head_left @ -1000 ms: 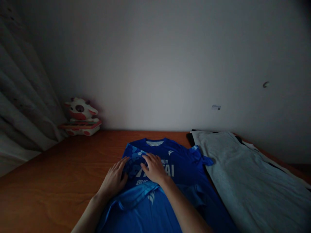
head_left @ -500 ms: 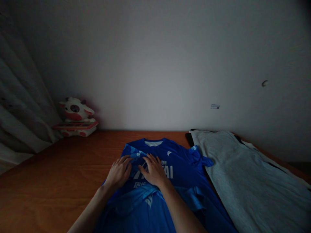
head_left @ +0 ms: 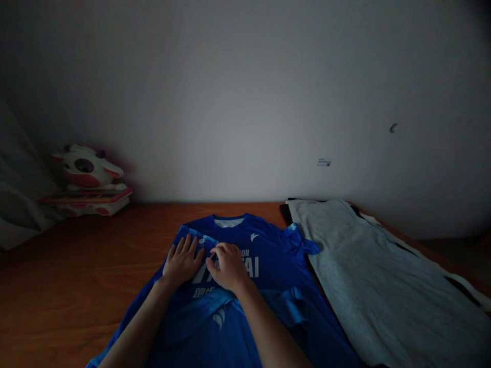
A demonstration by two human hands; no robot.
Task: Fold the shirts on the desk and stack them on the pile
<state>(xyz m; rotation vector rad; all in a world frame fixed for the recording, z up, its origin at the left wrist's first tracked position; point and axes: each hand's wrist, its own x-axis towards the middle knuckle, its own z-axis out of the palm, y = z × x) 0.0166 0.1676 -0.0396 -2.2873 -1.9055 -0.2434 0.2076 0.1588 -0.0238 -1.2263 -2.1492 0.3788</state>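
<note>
Head view, hands: two, apart; left hand (head_left: pixel 182 262) flat on the cloth, right hand (head_left: pixel 229 267) half-curled, can't tell if it's pinching
Jersey: one blue printed jersey (head_left: pixel 278 267) under both, on the wooden surface (head_left: pixel 76 276)
Neighbours: one cow toy keyboard (head_left: pixel 90 171), one grey garment (head_left: pixel 356 271)

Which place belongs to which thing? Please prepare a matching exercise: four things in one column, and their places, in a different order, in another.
Things:
1. blue shirt
2. cow toy
3. grey garment
4. small label

Places:
A. on the wall
B. beneath the left hand and the right hand
C. at the far left of the wooden surface
D. to the right of the shirt

Right pairs: 1-B, 2-C, 3-D, 4-A
</note>
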